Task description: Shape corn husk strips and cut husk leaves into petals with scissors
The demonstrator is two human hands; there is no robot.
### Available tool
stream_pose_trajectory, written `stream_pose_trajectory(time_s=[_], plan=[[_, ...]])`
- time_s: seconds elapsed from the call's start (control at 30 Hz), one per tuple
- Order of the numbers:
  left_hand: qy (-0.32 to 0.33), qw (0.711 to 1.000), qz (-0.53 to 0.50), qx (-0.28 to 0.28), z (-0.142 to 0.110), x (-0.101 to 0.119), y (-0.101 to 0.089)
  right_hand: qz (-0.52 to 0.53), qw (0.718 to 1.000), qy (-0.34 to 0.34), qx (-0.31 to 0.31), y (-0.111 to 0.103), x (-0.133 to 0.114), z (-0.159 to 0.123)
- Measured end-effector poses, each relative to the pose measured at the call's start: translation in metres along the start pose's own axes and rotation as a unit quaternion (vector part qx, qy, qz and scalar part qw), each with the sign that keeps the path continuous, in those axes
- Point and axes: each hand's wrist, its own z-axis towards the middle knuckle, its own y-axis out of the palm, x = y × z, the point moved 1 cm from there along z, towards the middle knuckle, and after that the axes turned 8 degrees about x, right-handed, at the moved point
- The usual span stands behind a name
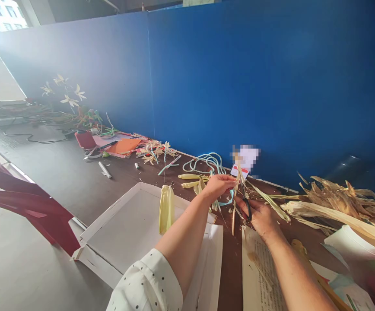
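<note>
My left hand [221, 185] is closed, its fingertips pinching a dried corn husk strip [234, 216] that hangs down toward the table. My right hand [262, 218] grips black-handled scissors [247, 209], with the blades pointing up beside the husk. Whether the blades touch it I cannot tell. Just left of the hands lie rolled yellowish husks [189, 176]. A flat pale green husk [166, 209] rests over the edge of a white box lid [122, 224]. Under my right forearm is a printed page [259, 263].
A heap of dry husks [343, 198] and a white bowl [359, 242] stand at the right. Light blue cord [207, 160], husk flowers [151, 152], orange paper [124, 146] and a red spool [85, 140] lie along the blue partition [239, 77]. A red chair [28, 207] stands at the left.
</note>
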Motion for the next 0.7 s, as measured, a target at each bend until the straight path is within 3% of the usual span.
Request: stream_pose_trajectory(time_s=[0.4,0.7], plan=[[0.004,1.0,-0.018,-0.002,-0.002,0.003,-0.002,-0.039,0.999,-0.013,0.007,-0.002,0.003,0.002],[-0.002,0.999,-0.044,0.004,0.0,0.001,-0.002,-0.008,1.0,-0.016,0.009,0.001,0.01,0.004]])
